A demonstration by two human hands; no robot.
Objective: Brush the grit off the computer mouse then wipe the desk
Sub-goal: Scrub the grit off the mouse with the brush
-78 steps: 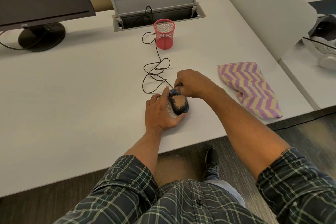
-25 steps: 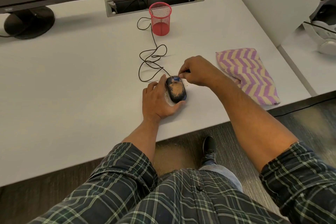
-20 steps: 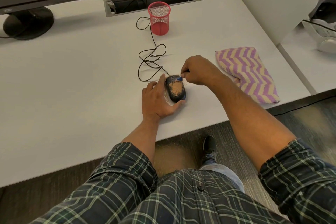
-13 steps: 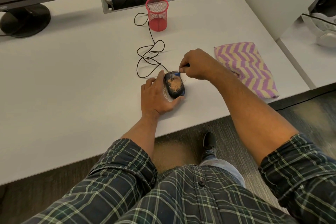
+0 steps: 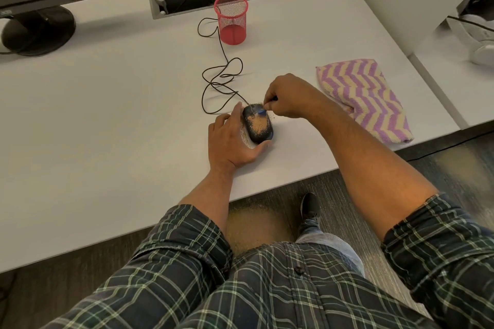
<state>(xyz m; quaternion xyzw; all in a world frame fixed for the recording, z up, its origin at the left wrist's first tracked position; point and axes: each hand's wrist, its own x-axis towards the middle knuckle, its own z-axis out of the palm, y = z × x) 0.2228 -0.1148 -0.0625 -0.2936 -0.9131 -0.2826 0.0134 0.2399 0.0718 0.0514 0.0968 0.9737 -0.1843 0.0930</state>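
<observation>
Change: brush (image 5: pixel 261 113) tip sits on the front end of the mouse (image 5: pixel 258 124), much as half a second ago; grit patch on the mouse's back looks about the same; the view has shifted, so everything sits lower in frame than 1 s ago.
Right grip: right hand (image 5: pixel 290 95) clenched around a small brush, pinching it between thumb and fingers; only the blue tip and a bit of dark handle show.
Left grip: left hand (image 5: pixel 231 139) cups the mouse from its left side, fingers laid along the flank, thumb hooked round the near end.
Mouse: dark, lying on the bench (image 5: pixel 107 120) between the two grips, touching both the left hand and the brush tip.
Grit: tan patch (image 5: pixel 258 123) over the middle of the mouse; loose grains on the bench under the left fingers and just below the right grip.
Cable: black cord (image 5: pixel 219 83) runs off the mouse's far end in loose loops, beyond both grips.
Cloth: purple-and-yellow zigzag towel (image 5: pixel 366 99), folded, flat on the bench, to the right of the right grip, not touching it.
Cup: red mesh pen cup (image 5: pixel 232 19), upright, well beyond the grips.
Monitor: stand and screen edge (image 5: pixel 37 29), far off to the left of the left grip.
</observation>
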